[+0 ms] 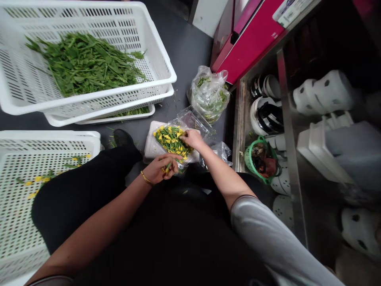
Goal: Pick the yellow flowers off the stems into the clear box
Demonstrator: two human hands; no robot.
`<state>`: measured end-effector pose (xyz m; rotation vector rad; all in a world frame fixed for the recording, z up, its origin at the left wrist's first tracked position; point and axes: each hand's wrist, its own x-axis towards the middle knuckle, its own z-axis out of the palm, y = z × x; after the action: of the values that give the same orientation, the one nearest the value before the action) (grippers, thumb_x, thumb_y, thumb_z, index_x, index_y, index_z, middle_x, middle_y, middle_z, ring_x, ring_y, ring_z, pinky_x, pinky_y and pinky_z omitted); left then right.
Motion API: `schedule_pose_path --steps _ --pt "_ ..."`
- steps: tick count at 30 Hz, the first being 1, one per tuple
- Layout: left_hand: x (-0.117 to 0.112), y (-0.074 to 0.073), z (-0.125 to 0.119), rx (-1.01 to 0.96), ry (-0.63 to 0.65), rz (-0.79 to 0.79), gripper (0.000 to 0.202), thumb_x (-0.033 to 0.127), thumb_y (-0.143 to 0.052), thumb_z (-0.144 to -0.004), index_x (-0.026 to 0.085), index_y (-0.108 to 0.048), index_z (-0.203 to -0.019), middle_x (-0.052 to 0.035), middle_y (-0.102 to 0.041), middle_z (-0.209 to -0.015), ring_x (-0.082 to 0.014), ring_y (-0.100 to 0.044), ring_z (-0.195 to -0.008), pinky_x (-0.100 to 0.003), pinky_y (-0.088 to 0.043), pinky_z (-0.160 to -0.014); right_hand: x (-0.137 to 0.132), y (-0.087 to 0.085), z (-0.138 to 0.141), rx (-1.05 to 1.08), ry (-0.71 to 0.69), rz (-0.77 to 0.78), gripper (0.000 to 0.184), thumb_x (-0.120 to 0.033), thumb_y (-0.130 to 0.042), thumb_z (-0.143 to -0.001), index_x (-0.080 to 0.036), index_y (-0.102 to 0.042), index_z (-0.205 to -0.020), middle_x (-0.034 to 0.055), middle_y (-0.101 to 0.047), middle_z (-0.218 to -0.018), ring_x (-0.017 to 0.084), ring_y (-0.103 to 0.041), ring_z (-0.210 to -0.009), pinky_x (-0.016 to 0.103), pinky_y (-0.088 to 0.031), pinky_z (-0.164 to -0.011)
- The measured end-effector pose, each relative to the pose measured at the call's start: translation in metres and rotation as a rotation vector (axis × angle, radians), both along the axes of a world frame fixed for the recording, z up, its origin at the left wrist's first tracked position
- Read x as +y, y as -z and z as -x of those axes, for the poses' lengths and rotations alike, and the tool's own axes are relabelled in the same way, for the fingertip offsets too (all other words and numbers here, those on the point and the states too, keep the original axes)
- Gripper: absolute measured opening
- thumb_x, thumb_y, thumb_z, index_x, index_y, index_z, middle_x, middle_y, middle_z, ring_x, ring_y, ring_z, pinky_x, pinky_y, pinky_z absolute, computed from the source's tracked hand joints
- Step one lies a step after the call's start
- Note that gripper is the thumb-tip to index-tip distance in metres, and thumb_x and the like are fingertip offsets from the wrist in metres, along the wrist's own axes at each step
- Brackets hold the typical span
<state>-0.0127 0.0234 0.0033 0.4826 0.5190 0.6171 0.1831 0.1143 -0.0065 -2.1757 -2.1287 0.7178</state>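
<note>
**While the heap of yellow-flowered stems (168, 137) looks well built up, a few lie apart**

In the head view, the heap sits over a white tray (149, 142), centre of frame. The left hand (157, 169), half curled, holds a few sprigs (166, 167); the right hand (193, 139) touches the heap with fingers nearly together, its grip unclear. Loose blooms (38, 178) in the lower-left basket (18, 214) seem not yet added.
</note>
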Motion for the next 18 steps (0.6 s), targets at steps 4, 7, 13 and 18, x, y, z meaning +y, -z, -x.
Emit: schedule_pose_path --steps 4,7,13,18 --pt "0.001 -0.001 -0.002 0.156 -0.033 0.027 0.026 0.037 -0.070 -0.068 0.012 -0.064 -0.071 -0.0009 -0.054 -0.054 -0.0048 -0.040 -0.039 -0.017 -0.022 -0.036 0.020 0.017 0.001 0.002 -0.020 0.061 0.016 -0.030 -0.060 -0.071 -0.014 -0.062 -0.072 0.0055 -0.066 -0.073 0.012 -0.057 -0.063 0.022 -0.042 -0.062" --pt "0.004 0.000 -0.005 0.289 -0.085 0.007 0.026 0.037 -0.071 -0.066 0.011 -0.065 -0.068 -0.0005 -0.054 -0.055 -0.0041 -0.040 -0.040 -0.017 -0.024 -0.037 0.008 0.002 -0.013 0.226 0.092 0.087 0.007 -0.021 -0.059 -0.069 -0.014 -0.057 -0.067 0.0026 -0.063 -0.063 0.011 -0.056 -0.056 0.023 -0.044 -0.059" --pt "0.001 0.006 -0.015 0.576 -0.020 -0.219 0.027 0.037 -0.071 -0.064 0.012 -0.063 -0.069 0.0047 -0.046 -0.044 -0.0048 -0.034 -0.035 -0.019 -0.024 -0.036 -0.066 -0.026 -0.005 0.992 0.334 0.462 0.021 -0.032 -0.065 -0.068 -0.015 -0.055 -0.075 0.0002 -0.063 -0.061 0.011 -0.058 -0.047 0.024 -0.050 -0.048" --pt "-0.005 0.008 -0.014 0.657 0.162 -0.424 0.029 0.038 -0.061 -0.072 0.014 -0.053 -0.057 0.0065 -0.038 -0.040 -0.0064 -0.033 -0.037 -0.020 -0.025 -0.039 -0.107 -0.021 0.019 0.997 0.221 0.282 0.024 -0.039 -0.062 -0.072 -0.015 -0.058 -0.074 -0.0033 -0.057 -0.053 0.010 -0.054 -0.044 0.023 -0.048 -0.048"
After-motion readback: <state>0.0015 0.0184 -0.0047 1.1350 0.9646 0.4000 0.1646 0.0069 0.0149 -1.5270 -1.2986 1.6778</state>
